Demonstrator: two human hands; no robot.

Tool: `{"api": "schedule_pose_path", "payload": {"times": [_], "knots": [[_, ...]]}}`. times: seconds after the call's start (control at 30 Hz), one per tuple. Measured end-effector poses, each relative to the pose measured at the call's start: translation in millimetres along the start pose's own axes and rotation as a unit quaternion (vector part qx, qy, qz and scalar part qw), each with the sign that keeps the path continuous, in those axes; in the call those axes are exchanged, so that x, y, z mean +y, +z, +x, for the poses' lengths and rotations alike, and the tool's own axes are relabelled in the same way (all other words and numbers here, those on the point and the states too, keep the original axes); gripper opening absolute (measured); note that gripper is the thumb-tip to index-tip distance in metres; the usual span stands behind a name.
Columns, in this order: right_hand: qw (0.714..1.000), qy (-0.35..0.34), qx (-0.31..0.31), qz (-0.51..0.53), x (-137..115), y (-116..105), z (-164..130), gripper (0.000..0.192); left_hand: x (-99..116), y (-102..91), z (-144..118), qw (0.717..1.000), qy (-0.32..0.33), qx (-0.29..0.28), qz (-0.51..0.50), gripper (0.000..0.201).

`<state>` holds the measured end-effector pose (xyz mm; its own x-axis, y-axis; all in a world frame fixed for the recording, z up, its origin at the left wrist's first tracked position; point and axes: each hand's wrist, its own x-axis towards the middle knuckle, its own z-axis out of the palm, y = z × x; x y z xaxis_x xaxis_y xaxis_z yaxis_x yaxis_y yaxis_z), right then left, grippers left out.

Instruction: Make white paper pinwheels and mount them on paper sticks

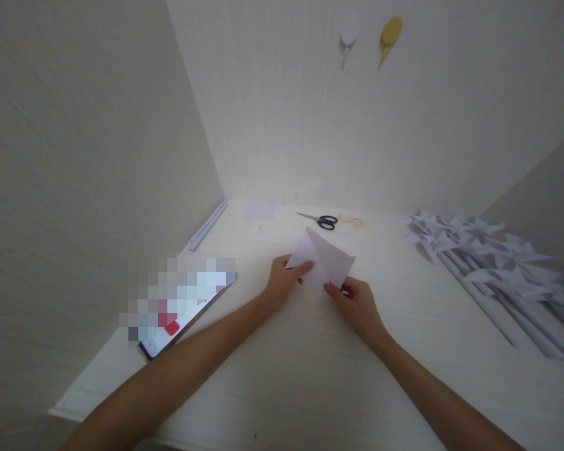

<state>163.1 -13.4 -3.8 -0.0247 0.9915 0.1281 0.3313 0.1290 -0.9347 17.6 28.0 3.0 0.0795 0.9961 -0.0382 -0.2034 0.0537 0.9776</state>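
Note:
A white sheet of paper (pixel 324 258), folded into a pointed shape, is held just above the pale wooden table (pixel 310 369) near its middle. My left hand (pixel 282 285) pinches the sheet's left edge between thumb and fingers. My right hand (pixel 360 307) grips its lower right corner, fingers curled under it. Both forearms reach in from the bottom of the view.
Black-handled scissors (pixel 320 220) lie beyond the paper. A small paper square (pixel 259 211) and a white strip (pixel 207 225) sit at the far left. A phone (pixel 183 313) lies left of my arm. Several paper pinwheels on rolled sticks (pixel 489 263) are piled at right. Walls enclose the table.

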Motion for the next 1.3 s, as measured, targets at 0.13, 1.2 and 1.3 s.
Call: {"api": "schedule_pose_path", "payload": {"times": [0.13, 1.2, 1.3], "knots": [[0.996, 0.026, 0.051, 0.068, -2.7, -0.9, 0.6, 0.018, 1.1, 1.0, 0.6, 0.999, -0.006, -0.014, -0.039, 0.02], [0.999, 0.012, -0.045, 0.024, -5.7, -3.1, 2.2, 0.025, 8.9, 8.5, -12.1, 0.99, 0.014, -0.086, 0.111, 0.016], [0.999, 0.002, -0.048, 0.018, -2.4, -2.8, 2.3, 0.022, 8.0, 8.3, -11.8, 0.992, 0.01, -0.076, 0.096, 0.018]]}}
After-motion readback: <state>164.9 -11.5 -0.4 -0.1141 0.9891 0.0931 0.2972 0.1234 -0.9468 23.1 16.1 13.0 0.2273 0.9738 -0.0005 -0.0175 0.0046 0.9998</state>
